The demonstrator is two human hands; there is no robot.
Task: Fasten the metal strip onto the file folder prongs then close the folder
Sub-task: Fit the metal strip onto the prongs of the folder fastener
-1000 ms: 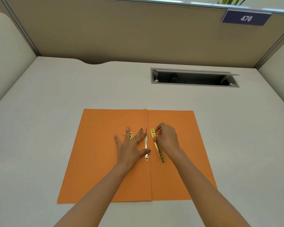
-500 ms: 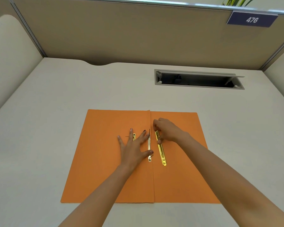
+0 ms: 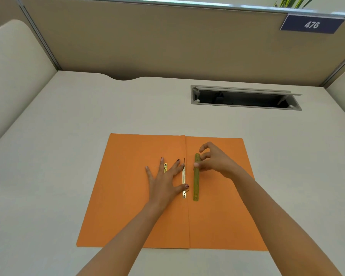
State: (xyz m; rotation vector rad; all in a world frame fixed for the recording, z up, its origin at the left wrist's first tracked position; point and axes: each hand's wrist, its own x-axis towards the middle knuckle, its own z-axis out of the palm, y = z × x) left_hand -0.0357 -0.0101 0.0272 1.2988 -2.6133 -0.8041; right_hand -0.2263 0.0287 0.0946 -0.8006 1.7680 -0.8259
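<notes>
An orange file folder (image 3: 127, 206) lies open and flat on the desk. My left hand (image 3: 164, 182) presses flat on its left leaf, fingers spread, beside the fastener prong (image 3: 184, 176) that stands along the centre fold. A small brass piece (image 3: 165, 167) shows between two of its fingers. The gold metal strip (image 3: 196, 184) lies lengthwise on the right leaf, just right of the fold. My right hand (image 3: 215, 161) hovers at the strip's far end, thumb and fingertips touching it, fingers curled and apart.
A grey cable slot with a raised lid (image 3: 245, 97) is set in the desk at the back right. Beige cubicle walls (image 3: 167, 40) close the desk at the back and sides, with a sign reading 476 (image 3: 312, 24).
My right hand has shifted from lying over the strip to its far end, with fingers opening. The strip now lies straighter along the fold. The left hand stays put.
</notes>
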